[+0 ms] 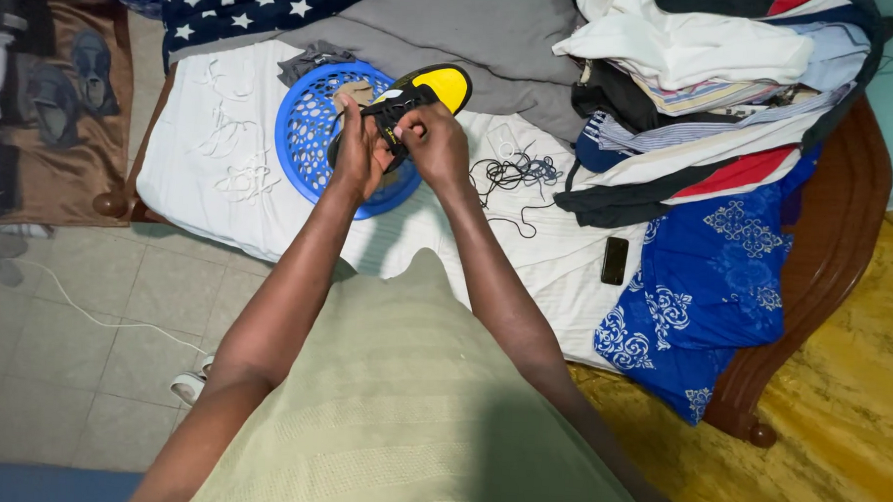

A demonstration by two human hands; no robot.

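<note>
The person stands at the near edge of the bed, both arms stretched out over a blue plastic basket [307,127] that sits on the white sheet [221,189]. The left hand [359,151] is closed around the near end of a black and yellow shoe [422,90], steadying it above the basket's right side. The right hand [432,142] is pinched narrow, its fingertips gripping what looks like a black lace at the shoe's upper. I judge the work to be partway through threading or pulling that lace; the next move calls for a firm hold on the shoe and a fine pinch to feed the lace end through an eyelet.

To the right, a loose tangle of dark cords [513,174] lies on the sheet, with a black phone [614,260] nearer and a heap of folded clothes [710,72] far right. White laces [228,144] lie left of the basket.

The hands hide the eyelets and the lace tip, so I cannot tell how far the lacing has got. What is in the basket under the shoe is hard to make out.
</note>
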